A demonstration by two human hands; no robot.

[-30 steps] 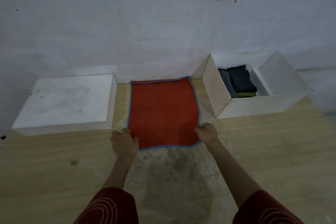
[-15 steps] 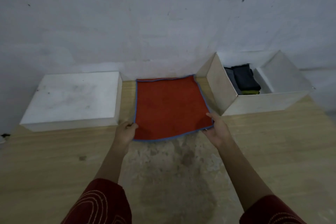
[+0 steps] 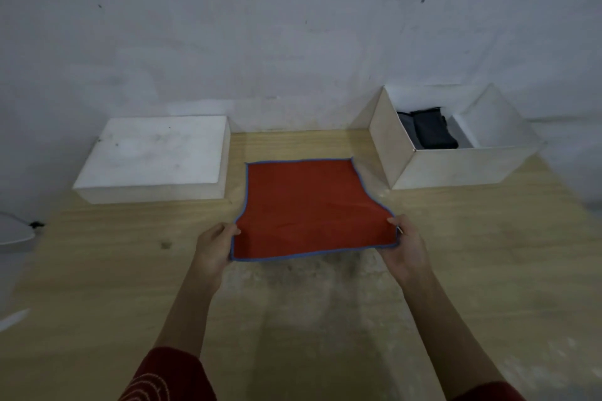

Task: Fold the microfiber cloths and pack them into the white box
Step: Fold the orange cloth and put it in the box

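The orange microfiber cloth [image 3: 309, 208] with the blue stitched edge is dead centre on the wooden table [image 3: 488, 254]. Its far edge lies flat and its near edge is raised off the wood. The left hand [image 3: 213, 249] pinches the corner at about 8 o'clock on the cloth, and the right hand [image 3: 404, 247] pinches the corner at about 4 o'clock, thumbs on top. So both hands are closed on fabric.

This looks like the first fold, near edge up and over to the far edge. To do it well, I'd keep the two corners level and the near hem taut so the middle doesn't sag. Land each near corner right on its far corner so the blue edges line up, then smooth from the crease outward. The cloth looks slightly skewed, wider toward the right hand, so squaring it up first would help.

The open white box [image 3: 456, 166] sits at 2 o'clock from the cloth. Inside is a black folded cloth [image 3: 433, 133], with a grey folded cloth [image 3: 408, 128] beside it along the left wall. The right side shows bare white floor, so there's room.

At 10 o'clock is a flat closed white box [image 3: 156, 153]. It could be the lid, I can't tell.
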